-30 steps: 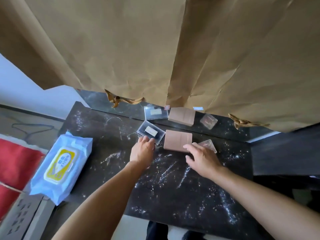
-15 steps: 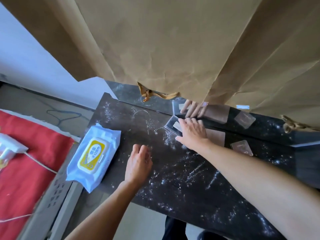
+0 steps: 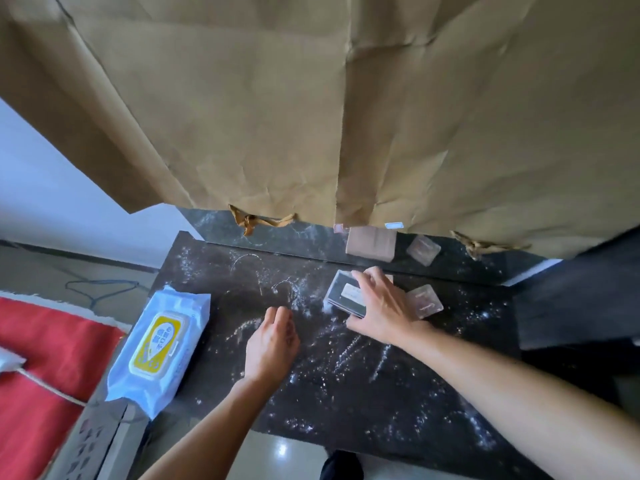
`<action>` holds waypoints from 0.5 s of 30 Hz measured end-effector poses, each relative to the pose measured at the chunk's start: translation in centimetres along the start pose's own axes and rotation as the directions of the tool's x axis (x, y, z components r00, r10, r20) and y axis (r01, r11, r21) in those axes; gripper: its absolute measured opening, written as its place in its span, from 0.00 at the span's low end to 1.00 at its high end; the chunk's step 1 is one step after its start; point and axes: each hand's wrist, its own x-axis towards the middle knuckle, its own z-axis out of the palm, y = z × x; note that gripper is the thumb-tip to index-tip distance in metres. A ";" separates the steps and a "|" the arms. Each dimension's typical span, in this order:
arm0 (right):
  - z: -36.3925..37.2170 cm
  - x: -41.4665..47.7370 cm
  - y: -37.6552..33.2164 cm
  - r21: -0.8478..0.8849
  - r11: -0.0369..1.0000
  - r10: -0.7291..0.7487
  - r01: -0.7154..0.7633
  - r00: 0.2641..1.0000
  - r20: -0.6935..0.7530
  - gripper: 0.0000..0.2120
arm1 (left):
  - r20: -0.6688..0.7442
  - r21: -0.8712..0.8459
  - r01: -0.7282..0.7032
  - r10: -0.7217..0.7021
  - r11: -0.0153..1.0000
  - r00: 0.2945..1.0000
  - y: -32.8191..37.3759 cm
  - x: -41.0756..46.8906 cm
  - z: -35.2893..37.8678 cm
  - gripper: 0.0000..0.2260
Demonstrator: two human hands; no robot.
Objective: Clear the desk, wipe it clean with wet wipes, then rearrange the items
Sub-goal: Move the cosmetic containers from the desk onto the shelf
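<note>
Clear case (image 3: 344, 294) is gripped by right hand (image 3: 384, 310), possibly stacked; left hand (image 3: 273, 341) slack, empty. Slip risked by smooth plastic.

The right hand (image 3: 381, 306) hides most of the flat tan pad (image 3: 390, 278); the white label (image 3: 350, 292) on the clear plastic case (image 3: 337, 299) is unreadably small.

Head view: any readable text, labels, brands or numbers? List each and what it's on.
Nothing can be quoted.
On the wet wipes pack, yellow lid label: white characters, too blurred to read.
On the clear case gripped by the right hand, white sticker: print too small to read.
On the small clear box: no text visible.
</note>
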 end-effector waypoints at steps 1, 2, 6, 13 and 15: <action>-0.7 -1.5 1.0 -0.001 1.000 0.010 -0.010 1.000 -0.017 0.37 | 0.000 0.002 -0.021 0.021 1.000 1.000 1.0 -0.3 0.1 0.12; -1.3 -3.0 2.0 -0.005 1.000 0.019 -0.019 0.999 -0.036 0.38 | -0.001 0.003 -0.045 0.045 0.999 0.999 2.2 -0.6 0.3 0.12; -3.4 -9.8 6.4 0.007 0.997 0.072 -0.072 0.993 -0.090 0.38 | -0.008 -0.010 -0.172 0.172 0.985 0.985 7.5 -2.8 1.6 0.11; -6.2 -23.6 14.6 0.049 0.986 0.167 -0.161 0.967 -0.193 0.39 | -0.052 -0.039 -0.343 0.341 0.939 0.939 19.1 -9.4 5.1 0.10; -7.1 -27.3 16.8 0.049 0.980 0.197 -0.191 0.953 -0.232 0.39 | -0.059 -0.054 -0.387 0.384 0.920 0.921 22.6 -11.4 6.2 0.10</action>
